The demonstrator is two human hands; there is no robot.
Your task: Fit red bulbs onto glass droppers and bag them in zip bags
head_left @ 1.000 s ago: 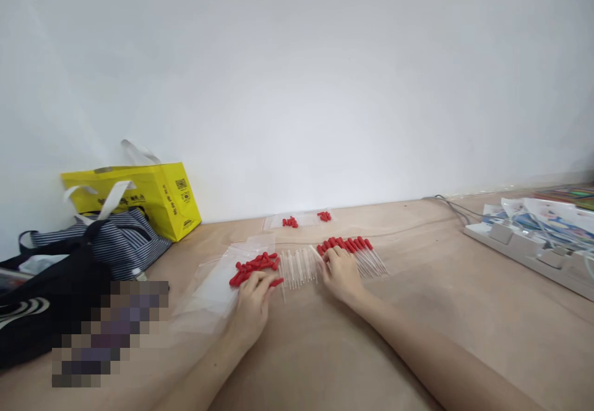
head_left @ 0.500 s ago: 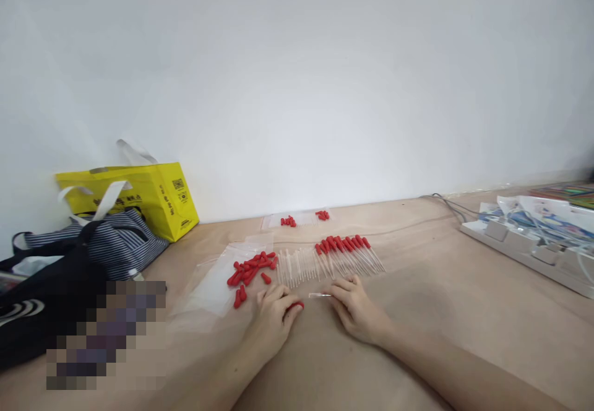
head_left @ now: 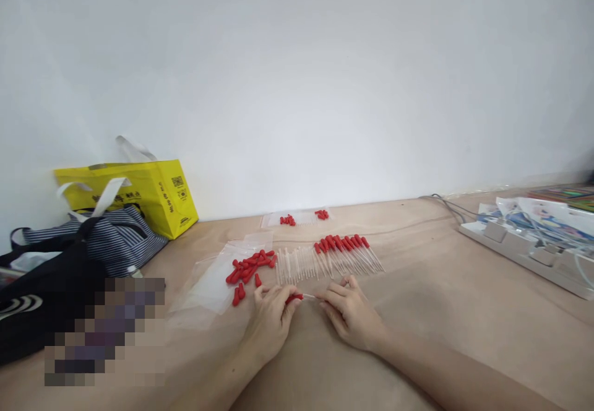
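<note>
Pinched in my left hand (head_left: 273,319) is a red rubber dropper bulb (head_left: 294,298), its open end facing right. My right hand (head_left: 349,313) grips a clear dropper tube (head_left: 309,297) with closed fingers. The tube's left end meets the bulb's mouth; how deep it sits inside I cannot tell. Beyond my hands lies a row of bare clear tubes (head_left: 294,265). To their right is a fan of droppers (head_left: 346,249) with red bulbs on their far ends. Loose red bulbs (head_left: 250,265) lie in a pile left of the tubes, several of them close to my left hand.
Clear plastic bags (head_left: 213,287) lie under and beside the loose bulbs. Near the wall is another bag (head_left: 304,218) with red bulbs and tubes. A yellow bag (head_left: 174,197) and a striped bag (head_left: 125,237) stand left. At right is a white power strip (head_left: 524,256) with plugs.
The bulb and the tube, apart before, now meet end to end between my hands. A loose bulb beside my left hand has shifted slightly left and turned.
</note>
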